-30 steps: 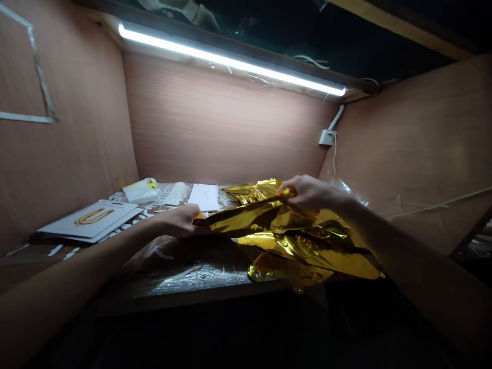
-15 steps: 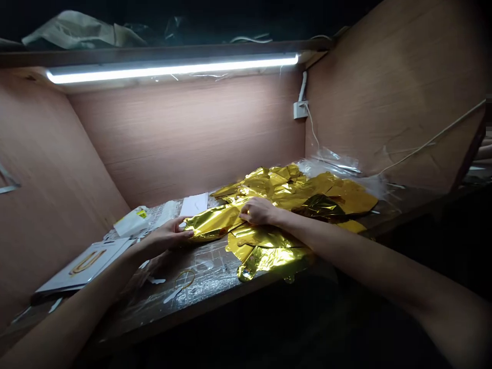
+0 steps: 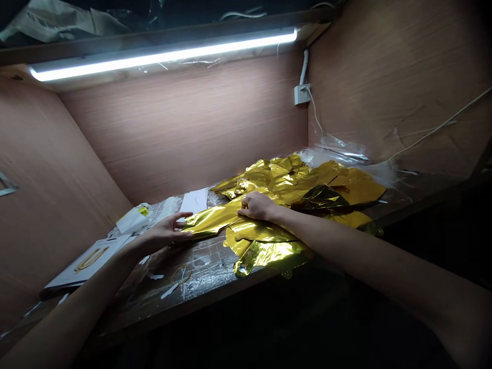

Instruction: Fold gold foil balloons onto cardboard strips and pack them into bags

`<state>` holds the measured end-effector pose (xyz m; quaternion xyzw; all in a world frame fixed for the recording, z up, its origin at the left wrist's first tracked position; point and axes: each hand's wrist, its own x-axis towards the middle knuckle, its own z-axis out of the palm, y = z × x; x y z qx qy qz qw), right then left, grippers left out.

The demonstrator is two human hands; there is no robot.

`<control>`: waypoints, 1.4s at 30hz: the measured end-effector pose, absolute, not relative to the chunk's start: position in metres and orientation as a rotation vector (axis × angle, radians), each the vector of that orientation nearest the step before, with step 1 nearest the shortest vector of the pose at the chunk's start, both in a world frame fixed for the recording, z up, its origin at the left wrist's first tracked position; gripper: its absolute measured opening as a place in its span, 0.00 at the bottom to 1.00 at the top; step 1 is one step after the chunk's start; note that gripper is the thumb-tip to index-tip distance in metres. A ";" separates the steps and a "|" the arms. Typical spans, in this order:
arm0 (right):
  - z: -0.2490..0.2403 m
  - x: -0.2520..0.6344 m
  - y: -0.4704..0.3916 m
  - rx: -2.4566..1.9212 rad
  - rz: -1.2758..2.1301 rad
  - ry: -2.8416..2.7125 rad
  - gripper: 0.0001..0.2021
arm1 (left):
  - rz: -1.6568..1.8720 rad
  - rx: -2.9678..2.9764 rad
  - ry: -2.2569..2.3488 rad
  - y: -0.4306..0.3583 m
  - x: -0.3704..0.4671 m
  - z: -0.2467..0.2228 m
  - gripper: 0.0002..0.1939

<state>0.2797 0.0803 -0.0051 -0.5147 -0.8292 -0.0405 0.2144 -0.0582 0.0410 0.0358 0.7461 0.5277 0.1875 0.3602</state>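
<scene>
1. Left hand frames the nine-o'clock end of the foil, hold uncertain; right hand pinches it at three.
2. The pile sits at two; uneven pulling could tear the foil.

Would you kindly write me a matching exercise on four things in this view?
1. left hand
2. right hand
3. lamp
4. wall box

A. below the upper shelf
B. closed, on top of the foil
C. with a thin cord hanging from it
D. at the left end of the foil

Pairs: 1-D, 2-B, 3-A, 4-C
</scene>
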 end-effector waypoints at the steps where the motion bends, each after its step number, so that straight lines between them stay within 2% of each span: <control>1: -0.006 0.280 0.081 -1.431 -0.106 -2.291 0.18 | 0.488 1.930 1.357 0.041 -0.058 0.036 0.54; 11: -0.001 0.281 0.076 -1.495 -0.029 -2.294 0.16 | 0.416 2.101 1.261 0.045 -0.069 0.031 0.52; 16: 0.000 0.282 0.075 -1.527 0.016 -2.292 0.16 | 0.302 2.220 1.271 0.039 -0.075 0.049 0.53; 20: 0.001 0.282 0.076 -1.530 0.038 -2.272 0.16 | 0.436 2.527 1.724 0.028 -0.055 0.068 0.39; 23: 0.001 0.282 0.077 -1.523 0.043 -2.259 0.17 | 0.538 2.918 1.598 0.015 -0.025 0.062 0.32; 25: 0.001 0.282 0.077 -1.522 0.035 -2.258 0.17 | 0.269 2.994 1.347 0.007 -0.007 0.048 0.34; 28: -0.001 0.282 0.079 -1.521 0.021 -2.262 0.17 | -0.019 2.925 1.270 -0.004 0.007 0.025 0.40; 34: -0.002 0.281 0.082 -1.513 0.031 -2.248 0.16 | -0.076 2.777 1.322 -0.012 -0.004 0.010 0.42; 42: -0.004 0.282 0.081 -1.550 0.052 -2.238 0.18 | -0.079 2.786 1.221 -0.012 -0.008 0.014 0.39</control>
